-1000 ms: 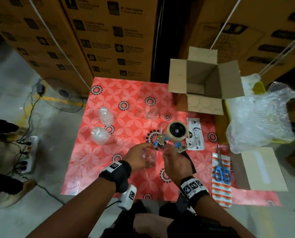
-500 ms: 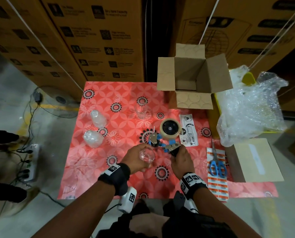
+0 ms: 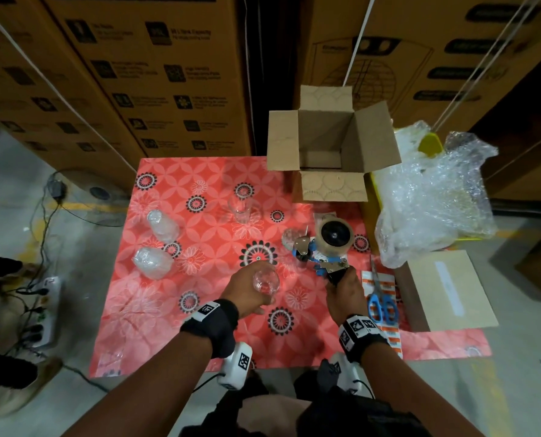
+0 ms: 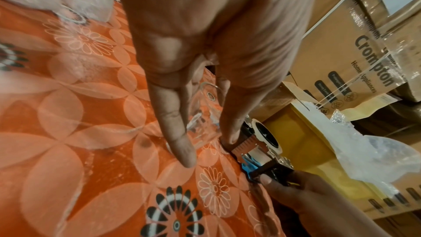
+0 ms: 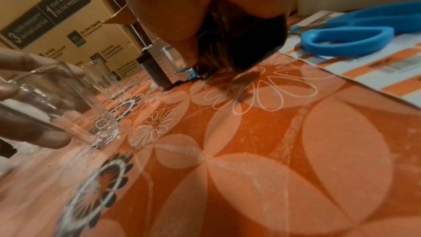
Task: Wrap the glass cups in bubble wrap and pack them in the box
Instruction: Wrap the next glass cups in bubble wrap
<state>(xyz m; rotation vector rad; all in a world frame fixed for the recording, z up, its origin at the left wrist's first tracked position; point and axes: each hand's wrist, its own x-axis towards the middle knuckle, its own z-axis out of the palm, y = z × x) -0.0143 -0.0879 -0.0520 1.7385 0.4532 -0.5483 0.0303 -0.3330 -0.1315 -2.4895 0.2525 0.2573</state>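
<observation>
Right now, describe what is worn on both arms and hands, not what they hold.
Both forearms and hands are bare. The left wrist wears a black band with a white square-code tag on top; a white camera unit with another square-code marker hangs beneath it, with a thin black cable. The right wrist wears a matching black band with white square-code tags.

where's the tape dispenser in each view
Head: tape dispenser right of centre, right hand gripping its handle.
Left wrist: lower right, just past the left hand's fingertips.
Right wrist: top centre, under the right hand.
Shared landmark: the glass cup held by the left hand.
</observation>
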